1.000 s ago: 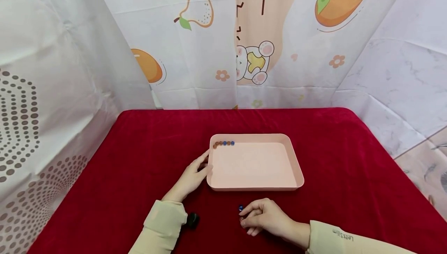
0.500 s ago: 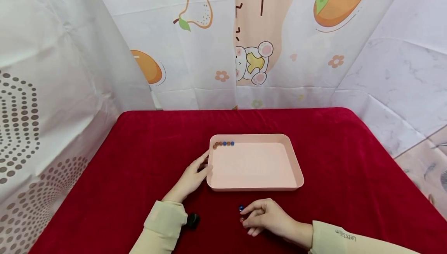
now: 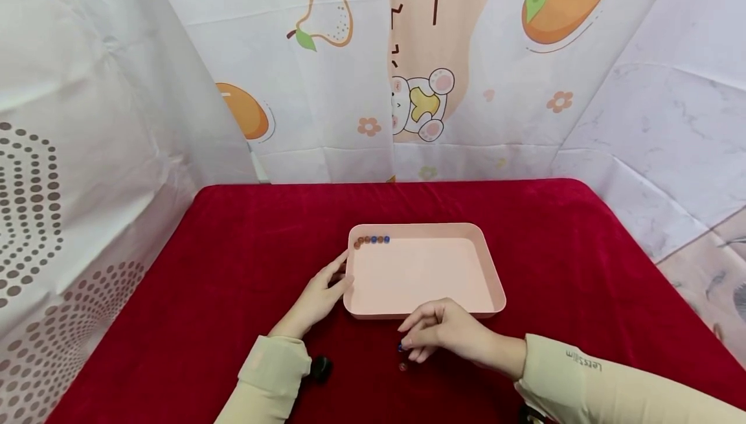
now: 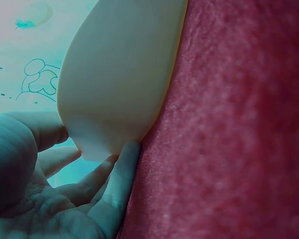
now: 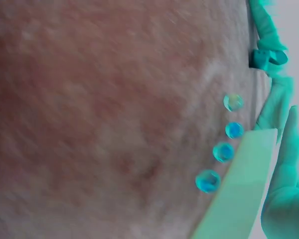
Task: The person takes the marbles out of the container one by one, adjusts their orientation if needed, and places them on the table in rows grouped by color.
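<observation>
From the head view, the left hand [image 3: 317, 298] rests on the red cloth [image 3: 221, 262] with relaxed fingers touching the left wall of the pink tray [image 3: 489, 268], which holds a row of beads [image 3: 372, 239] in its far left corner; the right hand [image 3: 445, 333] hovers at the tray's near edge, fingertips curled about a blue bead [image 3: 401, 347], seemingly pinching it, a red bead [image 3: 403, 366] lying just below; the left wrist view shows fingers [image 4: 114, 189] against the tray's corner; the right wrist view is blurred, showing four beads [image 5: 224, 144] on the cloth.
</observation>
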`<move>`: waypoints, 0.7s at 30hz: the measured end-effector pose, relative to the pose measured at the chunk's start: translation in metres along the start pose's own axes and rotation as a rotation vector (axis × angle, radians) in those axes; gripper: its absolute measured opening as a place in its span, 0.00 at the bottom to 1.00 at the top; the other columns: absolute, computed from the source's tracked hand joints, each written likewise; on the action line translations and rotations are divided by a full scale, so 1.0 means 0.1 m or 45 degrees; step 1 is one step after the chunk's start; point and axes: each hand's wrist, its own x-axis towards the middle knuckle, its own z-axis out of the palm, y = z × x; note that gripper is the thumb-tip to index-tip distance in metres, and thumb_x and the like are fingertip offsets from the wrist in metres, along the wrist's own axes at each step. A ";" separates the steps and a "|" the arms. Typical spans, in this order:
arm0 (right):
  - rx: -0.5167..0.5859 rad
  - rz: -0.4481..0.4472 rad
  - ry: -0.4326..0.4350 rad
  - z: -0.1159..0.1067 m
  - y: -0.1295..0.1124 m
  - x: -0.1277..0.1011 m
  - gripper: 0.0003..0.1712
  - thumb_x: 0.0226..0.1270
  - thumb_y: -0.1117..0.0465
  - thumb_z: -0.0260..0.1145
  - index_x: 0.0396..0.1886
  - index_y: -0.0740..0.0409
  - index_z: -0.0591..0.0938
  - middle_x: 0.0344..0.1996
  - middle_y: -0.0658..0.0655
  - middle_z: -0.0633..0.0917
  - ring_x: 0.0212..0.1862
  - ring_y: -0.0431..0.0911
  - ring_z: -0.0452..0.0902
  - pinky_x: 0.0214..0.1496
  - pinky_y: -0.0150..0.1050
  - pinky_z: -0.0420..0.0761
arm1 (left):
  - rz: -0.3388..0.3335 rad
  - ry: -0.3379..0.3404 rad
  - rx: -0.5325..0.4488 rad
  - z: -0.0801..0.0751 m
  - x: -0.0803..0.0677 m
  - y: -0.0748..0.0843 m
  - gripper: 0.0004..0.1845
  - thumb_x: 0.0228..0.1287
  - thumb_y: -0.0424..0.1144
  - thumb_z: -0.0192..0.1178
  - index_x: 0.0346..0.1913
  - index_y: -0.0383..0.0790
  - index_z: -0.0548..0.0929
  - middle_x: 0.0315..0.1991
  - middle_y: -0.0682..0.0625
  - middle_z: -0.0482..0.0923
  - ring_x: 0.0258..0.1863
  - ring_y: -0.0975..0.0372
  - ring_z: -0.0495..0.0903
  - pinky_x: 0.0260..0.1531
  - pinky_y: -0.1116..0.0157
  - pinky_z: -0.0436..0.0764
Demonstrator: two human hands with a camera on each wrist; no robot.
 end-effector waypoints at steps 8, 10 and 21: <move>-0.056 0.002 0.055 -0.08 -0.16 0.16 0.23 0.63 0.69 0.67 0.50 0.85 0.75 0.31 0.55 0.89 0.29 0.40 0.87 0.35 0.38 0.86 | -0.002 0.002 0.001 -0.01 0.00 -0.02 0.31 0.76 0.41 0.53 0.78 0.50 0.59 0.66 0.42 0.70 0.61 0.52 0.73 0.57 0.56 0.76; -0.054 0.004 0.076 -0.10 -0.21 0.20 0.23 0.62 0.69 0.67 0.50 0.85 0.75 0.31 0.55 0.89 0.29 0.41 0.87 0.36 0.39 0.86 | -0.008 0.002 0.004 -0.02 0.00 -0.02 0.31 0.76 0.41 0.53 0.78 0.51 0.59 0.66 0.42 0.70 0.62 0.52 0.73 0.58 0.55 0.76; -0.099 0.025 0.184 -0.27 -0.46 0.39 0.18 0.61 0.69 0.68 0.49 0.76 0.80 0.31 0.52 0.89 0.30 0.43 0.87 0.40 0.43 0.87 | -0.009 0.005 0.014 -0.01 0.00 -0.01 0.31 0.76 0.41 0.53 0.78 0.50 0.59 0.66 0.42 0.71 0.63 0.51 0.73 0.59 0.53 0.75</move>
